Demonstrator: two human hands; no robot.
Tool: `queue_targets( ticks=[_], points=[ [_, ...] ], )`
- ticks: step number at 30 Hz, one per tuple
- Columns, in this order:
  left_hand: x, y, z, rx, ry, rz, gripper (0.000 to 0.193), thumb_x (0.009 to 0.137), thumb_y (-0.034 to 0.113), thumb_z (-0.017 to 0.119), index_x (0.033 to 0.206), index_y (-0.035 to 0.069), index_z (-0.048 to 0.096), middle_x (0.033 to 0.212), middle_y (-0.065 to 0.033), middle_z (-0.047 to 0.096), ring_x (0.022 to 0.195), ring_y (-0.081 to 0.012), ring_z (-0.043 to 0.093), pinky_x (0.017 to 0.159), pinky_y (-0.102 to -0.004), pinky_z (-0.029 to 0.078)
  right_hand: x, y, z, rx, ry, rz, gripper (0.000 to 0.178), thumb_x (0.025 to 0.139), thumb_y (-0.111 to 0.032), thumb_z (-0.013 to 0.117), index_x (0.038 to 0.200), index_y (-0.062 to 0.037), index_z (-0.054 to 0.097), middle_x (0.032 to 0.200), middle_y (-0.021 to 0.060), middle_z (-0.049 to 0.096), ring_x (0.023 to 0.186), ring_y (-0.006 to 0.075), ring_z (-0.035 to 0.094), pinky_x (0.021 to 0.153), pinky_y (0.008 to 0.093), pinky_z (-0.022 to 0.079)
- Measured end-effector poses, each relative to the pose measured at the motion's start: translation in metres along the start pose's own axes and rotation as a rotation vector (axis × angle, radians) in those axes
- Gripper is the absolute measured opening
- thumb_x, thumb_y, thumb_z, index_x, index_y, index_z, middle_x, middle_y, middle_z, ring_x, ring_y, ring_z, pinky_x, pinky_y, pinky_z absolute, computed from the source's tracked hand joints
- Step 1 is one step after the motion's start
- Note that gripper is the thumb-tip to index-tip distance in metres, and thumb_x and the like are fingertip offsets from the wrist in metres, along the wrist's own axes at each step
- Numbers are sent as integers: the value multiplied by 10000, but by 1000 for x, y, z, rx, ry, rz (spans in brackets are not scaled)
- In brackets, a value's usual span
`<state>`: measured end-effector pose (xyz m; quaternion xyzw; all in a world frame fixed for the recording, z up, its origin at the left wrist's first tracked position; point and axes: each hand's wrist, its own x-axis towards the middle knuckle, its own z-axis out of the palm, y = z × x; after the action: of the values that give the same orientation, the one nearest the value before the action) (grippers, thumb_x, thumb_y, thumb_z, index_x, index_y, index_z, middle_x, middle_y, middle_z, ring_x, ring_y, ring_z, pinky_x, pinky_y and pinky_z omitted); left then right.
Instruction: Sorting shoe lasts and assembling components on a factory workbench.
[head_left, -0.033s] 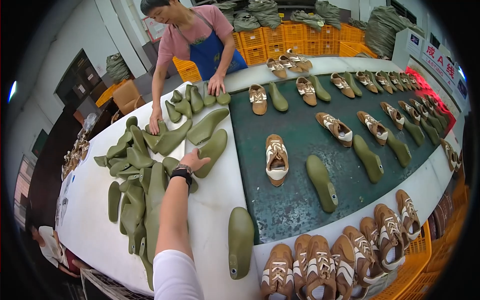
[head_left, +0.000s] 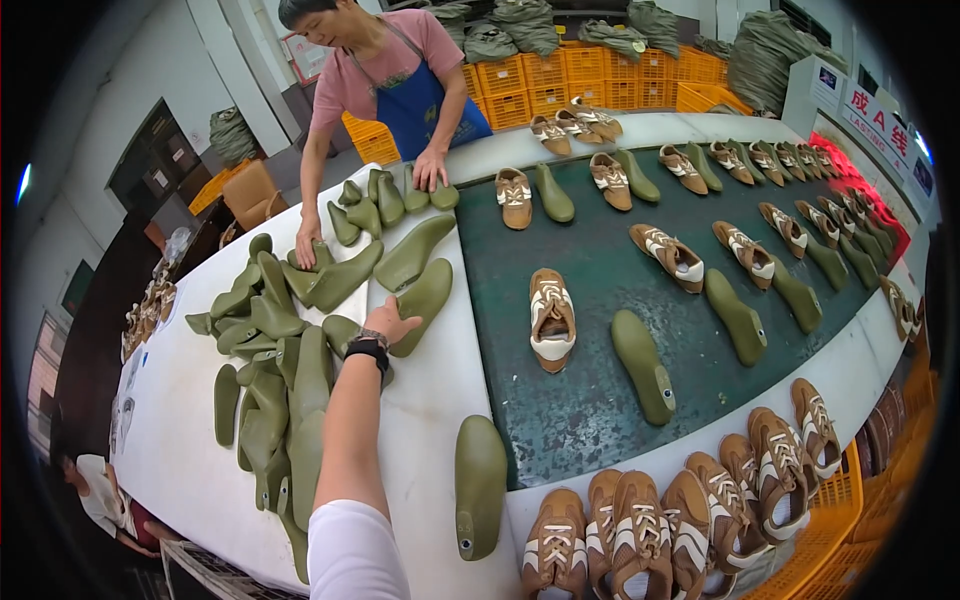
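At the left, a white tabletop point(head_left: 170, 430) is used to carry a loose heap of green shoe lasts point(head_left: 265, 400); the pieces overlap at mixed angles, so an unsorted supply appears to be kept within reach of both sides. At the heap's far edge, a last is touched from above by the co-worker's right hand point(head_left: 308, 252). Right of the heap, the left hand point(head_left: 388, 325) is extended palm down at the near-left edge of a long green last point(head_left: 425, 305), which lies on the tabletop near the green surface. The thumb is pointed right, apart from the bent fingers; the fingertips are hidden, so whether the last is gripped cannot be determined. The right hand is not shown. Farther away, the co-worker's left hand point(head_left: 431, 168) is rested on the far lasts, probably to steady them. A single last point(head_left: 481, 488) is placed near, apart from the heap. Farther right, on the green surface point(head_left: 560, 430), brown shoes point(head_left: 553, 320) and lasts point(head_left: 642, 365) are set out in spaced rows, mostly side by side, presumably to keep matching items together. At the near right, more shoes point(head_left: 642, 530) are lined up closely along the edge, apparently to save room, beside an orange crate point(head_left: 840, 500).
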<state>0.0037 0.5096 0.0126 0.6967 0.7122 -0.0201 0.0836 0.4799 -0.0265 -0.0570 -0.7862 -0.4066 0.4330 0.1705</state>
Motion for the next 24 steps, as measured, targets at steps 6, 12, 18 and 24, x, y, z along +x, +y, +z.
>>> queue_targets(
  ticks=[6, 12, 18, 24],
  points=[
    [-3, 7, -14, -16, -208, -15, 610, 798, 438, 618, 1147, -42, 477, 942, -214, 648, 806, -302, 649, 710, -386, 527, -1, -9, 6, -31, -78, 13, 608, 684, -337, 762, 1172, -41, 554, 1043, 170, 636, 957, 255, 628, 831, 351, 486],
    [29, -112, -62, 210, 216, 179, 348, 845, 273, 493, 1011, -21, 579, 987, -226, 639, 880, -348, 638, 782, -413, 517, 16, -32, 40, -52, -200, -3, 597, 691, -331, 756, 1174, -42, 556, 1048, 174, 635, 956, 258, 628, 830, 354, 486],
    [86, -201, -50, 88, 116, -186, 378, 809, 88, 452, 1162, -44, 421, 1185, -293, 510, 1134, -402, 487, 952, -429, 412, 42, -66, 102, -11, -261, 4, 586, 699, -325, 750, 1175, -43, 558, 1053, 178, 633, 956, 261, 629, 829, 358, 486],
    [120, -199, -37, 108, -29, -213, 699, 721, 274, 643, 1278, -59, 382, 1267, -281, 479, 1184, -367, 478, 975, -392, 415, 71, -95, 144, 8, -266, 3, 575, 706, -319, 744, 1177, -44, 560, 1058, 183, 632, 955, 264, 629, 828, 361, 486]
  ],
)
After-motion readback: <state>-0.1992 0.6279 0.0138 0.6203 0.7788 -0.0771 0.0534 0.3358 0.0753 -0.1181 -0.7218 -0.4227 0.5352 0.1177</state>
